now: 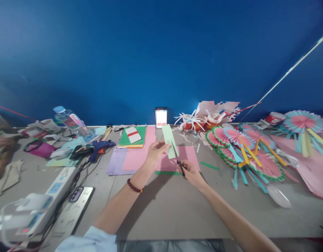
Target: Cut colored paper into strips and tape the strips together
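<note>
Between the fingers of my left hand (158, 150) a pale green paper strip (168, 137) is held up, its lower end tilted towards the right. My right hand (189, 171) grips a pair of dark-handled scissors (180, 168), whose blades point up and lie along the right part of the strip. A narrow sliver of the strip stands apart on that side. Below both hands lie pink paper sheets (165, 164), with a lilac sheet (116, 161) to the left and a green edge showing underneath.
Paper pinwheel fans (265, 162) and a white plastic spoon (279, 196) lie at the right. Red cups (200, 120) with white strips stand at the back. Leftward are a glue gun (99, 148), a bottle (73, 120), a power strip (52, 196) and a phone (81, 201). A lit screen (161, 117) stands by the wall.
</note>
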The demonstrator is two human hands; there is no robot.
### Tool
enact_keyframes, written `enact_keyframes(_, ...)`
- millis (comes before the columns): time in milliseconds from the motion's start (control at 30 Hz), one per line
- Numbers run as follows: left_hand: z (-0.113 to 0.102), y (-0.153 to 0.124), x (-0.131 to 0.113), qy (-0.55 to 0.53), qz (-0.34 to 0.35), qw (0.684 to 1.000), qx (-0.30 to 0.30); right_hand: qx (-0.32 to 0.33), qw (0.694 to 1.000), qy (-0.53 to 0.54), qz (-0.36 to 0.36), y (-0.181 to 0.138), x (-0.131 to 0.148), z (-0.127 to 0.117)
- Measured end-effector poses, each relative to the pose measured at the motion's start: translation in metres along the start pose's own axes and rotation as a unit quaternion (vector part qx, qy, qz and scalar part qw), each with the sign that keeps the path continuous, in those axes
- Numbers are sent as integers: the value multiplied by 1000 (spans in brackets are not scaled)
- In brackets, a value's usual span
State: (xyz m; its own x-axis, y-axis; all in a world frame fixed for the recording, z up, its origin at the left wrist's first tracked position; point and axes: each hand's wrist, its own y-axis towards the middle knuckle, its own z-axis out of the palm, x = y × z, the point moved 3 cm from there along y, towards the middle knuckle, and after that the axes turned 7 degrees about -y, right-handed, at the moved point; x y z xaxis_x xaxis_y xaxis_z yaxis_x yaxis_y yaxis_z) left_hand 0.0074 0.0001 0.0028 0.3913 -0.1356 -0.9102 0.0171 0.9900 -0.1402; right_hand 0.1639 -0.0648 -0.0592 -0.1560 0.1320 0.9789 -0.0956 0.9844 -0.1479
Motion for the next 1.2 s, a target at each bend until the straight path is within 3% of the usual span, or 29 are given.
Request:
enact_keyframes(233,2,-3,-1,13,-17,999,25,5,1000,0,-2,0,-3,1)
enact_keyframes(467,2,-3,-2,26,6,1000,12,21,1000,13,10,0,-4,2)
enact_keyframes(1200,5,-6,8,16,-37,999,-2,24,999,30,19,-3,5,2)
